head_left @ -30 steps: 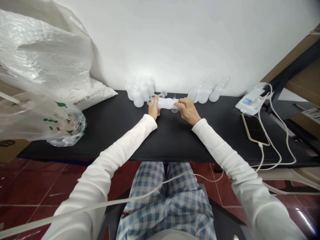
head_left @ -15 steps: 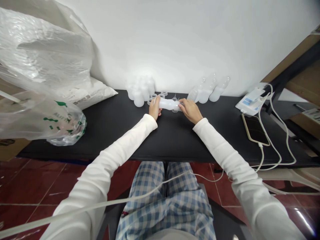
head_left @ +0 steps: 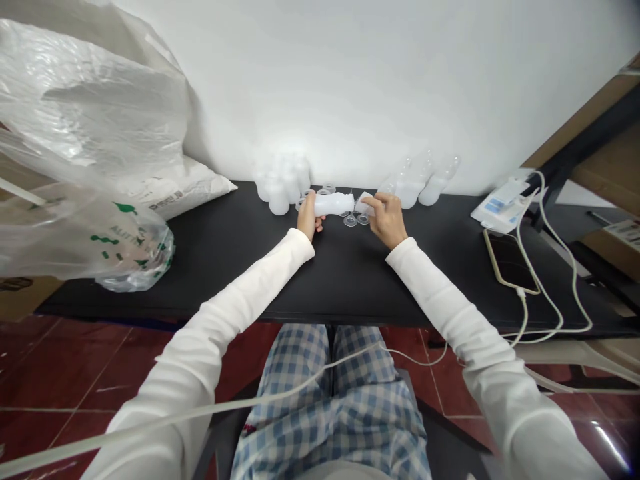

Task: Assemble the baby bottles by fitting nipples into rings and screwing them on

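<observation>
White plastic bottle [head_left: 334,203] held level over black tabletop [head_left: 345,280], long axis running left to right between the hands

Left hand [head_left: 309,217] clenched around bottle's left end; right hand [head_left: 387,219] pinching small translucent piece [head_left: 365,203] just off its right end, above clear plastic rings [head_left: 356,219]

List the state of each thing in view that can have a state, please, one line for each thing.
Left hand, closed around the bottle.
White plastic bottle, held on its side above the table.
Right hand, pinching the piece.
Small translucent plastic piece, held between the fingers.
Clear plastic rings, lying on the black table.
Translucent plastic bottles, standing grouped near the wall.
Gold-edged smartphone, lying flat, screen dark, white cable plugged in.
</observation>
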A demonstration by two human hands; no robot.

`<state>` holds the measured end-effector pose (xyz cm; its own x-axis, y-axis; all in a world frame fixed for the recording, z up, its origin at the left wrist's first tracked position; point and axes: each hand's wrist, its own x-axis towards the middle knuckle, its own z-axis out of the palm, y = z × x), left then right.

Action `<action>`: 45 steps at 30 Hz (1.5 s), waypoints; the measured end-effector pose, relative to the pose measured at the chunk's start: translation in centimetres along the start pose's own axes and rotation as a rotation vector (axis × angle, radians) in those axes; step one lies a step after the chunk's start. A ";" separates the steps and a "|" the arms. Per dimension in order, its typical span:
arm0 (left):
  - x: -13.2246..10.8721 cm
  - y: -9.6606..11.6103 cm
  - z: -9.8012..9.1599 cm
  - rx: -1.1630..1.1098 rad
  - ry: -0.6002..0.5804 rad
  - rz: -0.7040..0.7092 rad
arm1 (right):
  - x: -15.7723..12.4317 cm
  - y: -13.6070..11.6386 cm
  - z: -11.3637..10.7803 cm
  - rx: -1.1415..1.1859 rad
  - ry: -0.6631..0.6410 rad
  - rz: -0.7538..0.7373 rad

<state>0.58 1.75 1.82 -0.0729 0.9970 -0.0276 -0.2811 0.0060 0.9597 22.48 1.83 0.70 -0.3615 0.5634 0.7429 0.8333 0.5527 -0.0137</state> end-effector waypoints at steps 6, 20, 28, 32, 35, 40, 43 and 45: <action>0.1 0.1 -0.5 -0.045 0.023 0.048 | -0.2 0.1 0.2 -0.013 0.072 0.060; 2.4 -1.4 -8.0 0.588 0.136 0.555 | 0.1 -0.7 -0.1 0.002 0.112 0.097; 0.7 -0.3 -8.0 1.037 0.268 0.472 | 0.0 -0.7 0.3 -0.059 0.107 0.067; 1.1 -0.4 -8.2 1.074 0.270 0.444 | 0.0 -0.7 0.3 -0.047 0.072 0.080; 1.4 -0.6 -8.5 1.070 0.282 0.420 | 0.0 -0.8 0.3 -0.042 0.054 0.084; 1.9 -1.1 -8.9 0.972 0.291 0.450 | -0.1 -0.9 0.3 -0.040 0.051 0.078; 2.3 -1.3 -9.2 0.919 0.305 0.521 | -0.1 -0.9 0.3 -0.038 0.050 0.073; 2.6 -1.3 -9.4 0.883 0.318 0.569 | -0.1 -0.9 0.3 -0.033 0.046 0.071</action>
<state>-8.20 3.58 -2.16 -0.2538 0.8066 0.5339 0.6468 -0.2689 0.7137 21.63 1.45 0.47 -0.2819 0.5715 0.7707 0.8699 0.4911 -0.0460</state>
